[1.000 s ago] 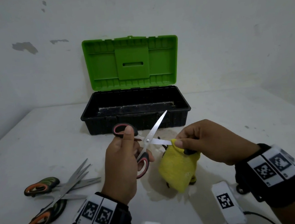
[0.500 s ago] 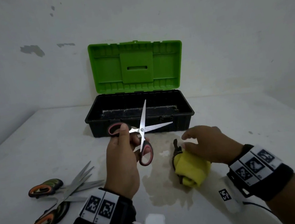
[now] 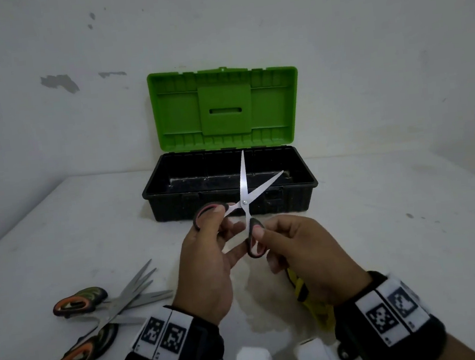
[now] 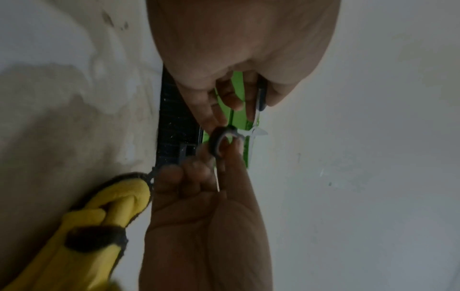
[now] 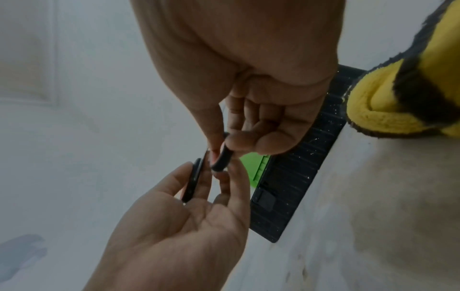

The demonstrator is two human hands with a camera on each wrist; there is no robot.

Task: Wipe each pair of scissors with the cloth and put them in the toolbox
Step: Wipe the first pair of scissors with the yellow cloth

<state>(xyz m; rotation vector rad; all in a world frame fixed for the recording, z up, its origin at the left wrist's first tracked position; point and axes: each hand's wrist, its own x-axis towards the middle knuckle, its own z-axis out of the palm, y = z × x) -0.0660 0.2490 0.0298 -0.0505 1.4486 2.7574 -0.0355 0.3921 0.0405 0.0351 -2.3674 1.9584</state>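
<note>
A pair of red-and-black scissors is held up in front of the toolbox, blades spread apart and pointing up. My left hand pinches its left handle loop. My right hand pinches the lower right loop; the right wrist view shows thumb and finger on that loop. The yellow cloth lies on the table under my right hand, also seen in the left wrist view. The black toolbox stands open with its green lid upright.
Two pairs of orange-and-black scissors lie crossed on the white table at the front left. A wet-looking patch marks the table between my hands. A wall stands close behind the toolbox.
My right hand let go of the yellow cloth, left it on the table and took hold of the scissors' second handle. The scissors turned so their blades point upward.
</note>
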